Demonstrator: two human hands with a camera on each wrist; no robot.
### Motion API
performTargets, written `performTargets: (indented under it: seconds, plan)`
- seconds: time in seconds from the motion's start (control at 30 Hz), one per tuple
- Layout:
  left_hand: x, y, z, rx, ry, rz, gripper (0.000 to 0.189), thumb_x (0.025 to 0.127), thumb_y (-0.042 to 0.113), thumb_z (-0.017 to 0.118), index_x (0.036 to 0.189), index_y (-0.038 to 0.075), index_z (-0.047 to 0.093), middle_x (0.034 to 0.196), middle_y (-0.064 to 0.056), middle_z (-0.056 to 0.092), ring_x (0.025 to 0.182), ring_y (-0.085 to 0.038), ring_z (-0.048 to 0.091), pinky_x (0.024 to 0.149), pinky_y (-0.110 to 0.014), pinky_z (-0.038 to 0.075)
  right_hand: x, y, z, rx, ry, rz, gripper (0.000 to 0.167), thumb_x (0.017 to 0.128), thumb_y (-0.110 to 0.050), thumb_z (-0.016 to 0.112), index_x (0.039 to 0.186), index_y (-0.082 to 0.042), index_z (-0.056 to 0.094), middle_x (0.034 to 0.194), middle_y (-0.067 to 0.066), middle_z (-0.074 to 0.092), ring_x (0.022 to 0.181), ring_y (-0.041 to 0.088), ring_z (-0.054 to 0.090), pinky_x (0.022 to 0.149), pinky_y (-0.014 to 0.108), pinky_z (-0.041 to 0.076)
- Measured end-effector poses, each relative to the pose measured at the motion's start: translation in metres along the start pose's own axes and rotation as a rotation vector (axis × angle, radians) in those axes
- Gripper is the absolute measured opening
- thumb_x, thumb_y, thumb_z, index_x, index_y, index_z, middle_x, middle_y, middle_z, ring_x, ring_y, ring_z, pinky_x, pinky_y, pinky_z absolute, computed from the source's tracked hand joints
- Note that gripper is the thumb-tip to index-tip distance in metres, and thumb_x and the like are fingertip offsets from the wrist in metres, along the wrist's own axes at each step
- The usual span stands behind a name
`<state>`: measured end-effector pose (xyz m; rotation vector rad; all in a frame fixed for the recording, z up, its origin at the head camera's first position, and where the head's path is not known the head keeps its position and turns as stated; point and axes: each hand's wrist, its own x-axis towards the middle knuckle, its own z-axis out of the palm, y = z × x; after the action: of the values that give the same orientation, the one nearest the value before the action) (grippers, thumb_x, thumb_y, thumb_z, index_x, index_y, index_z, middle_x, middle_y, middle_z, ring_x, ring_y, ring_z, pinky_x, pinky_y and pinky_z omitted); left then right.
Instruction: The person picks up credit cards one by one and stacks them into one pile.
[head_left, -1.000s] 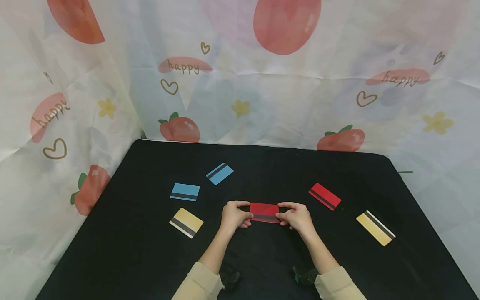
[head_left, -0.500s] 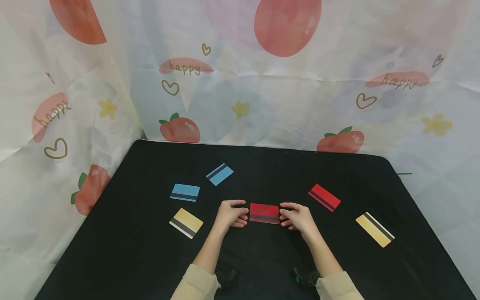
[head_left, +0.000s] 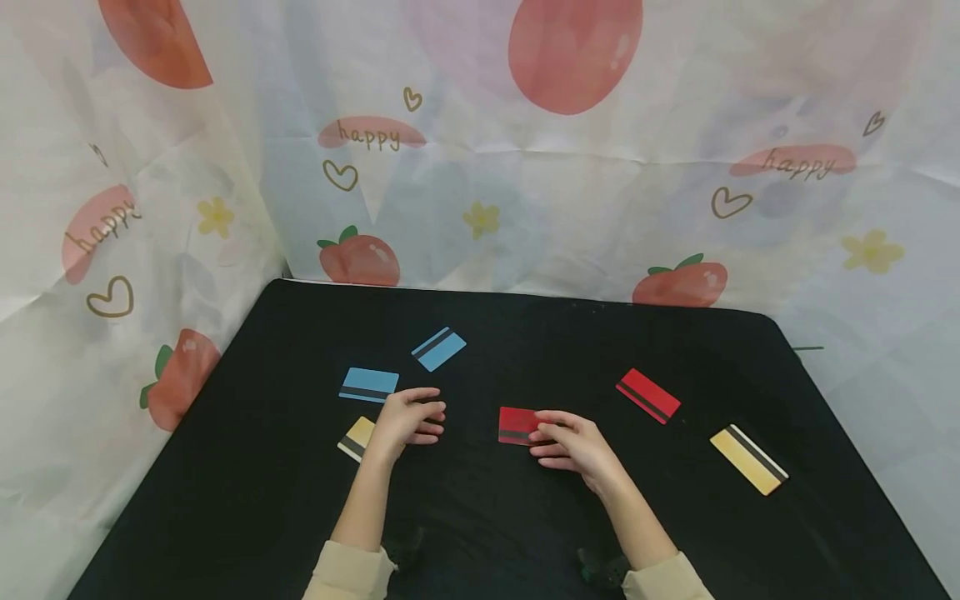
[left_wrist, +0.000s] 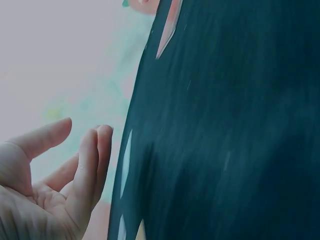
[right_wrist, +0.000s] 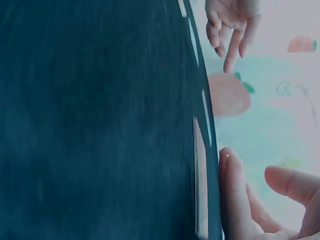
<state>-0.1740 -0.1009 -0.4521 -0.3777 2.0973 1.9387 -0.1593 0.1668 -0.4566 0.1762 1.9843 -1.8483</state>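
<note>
My left hand [head_left: 408, 423] holds nothing and is over the left side of the table, with its fingers loosely bent. It partly hides a yellow card [head_left: 355, 439] with a dark stripe, and its knuckles overlap the corner of a blue striped card [head_left: 367, 382]. In the left wrist view the thumb and fingers of this hand [left_wrist: 60, 185] are apart. At the centre lies a red striped card [head_left: 513, 425]. My right hand [head_left: 576, 450] hovers at its right end, the fingertips covering that end. From the right wrist, thumb and fingers of the hand [right_wrist: 250, 210] stand apart, gripping nothing.
A second blue card [head_left: 439, 348] lies farther back on the black table [head_left: 525, 350]. To the right are another red card [head_left: 648, 396] and another yellow card [head_left: 750, 460]. A fruit-patterned cloth [head_left: 450, 183] hangs behind and at the sides.
Both hands have let go of the central red card. The left hand has moved left toward the yellow and blue cards; the right hand has shifted slightly left over the red card's end.
</note>
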Motion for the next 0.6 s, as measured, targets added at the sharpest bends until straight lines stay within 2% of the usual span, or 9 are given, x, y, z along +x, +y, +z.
performTargets:
  seconds: [0.23, 0.6]
  plan:
    - [-0.01, -0.001, -0.034, 0.026, 0.063, -0.018, 0.043, 0.086, 0.013, 0.063, 0.127, 0.004, 0.052, 0.092, -0.016, 0.066, 0.075, -0.026, 0.067, 0.063, -0.032, 0.057, 0.001, 0.001, 0.026, 0.034, -0.092, -0.018, 0.043, 0.092, -0.015, 0.055, 0.129, 0.004, 0.045, 0.106, 0.019, 0.063, 0.088, 0.027, 0.066, 0.076, 0.036, 0.056]
    - [-0.018, -0.004, -0.077, 0.04, 0.097, -0.016, 0.046, 0.088, 0.014, 0.06, 0.13, 0.003, 0.046, 0.098, -0.016, 0.065, 0.076, -0.022, 0.067, 0.068, -0.03, 0.057, 0.002, 0.008, 0.067, 0.089, -0.198, -0.045, 0.044, 0.094, -0.013, 0.049, 0.133, 0.005, 0.039, 0.112, 0.024, 0.058, 0.096, 0.03, 0.063, 0.08, 0.039, 0.054]
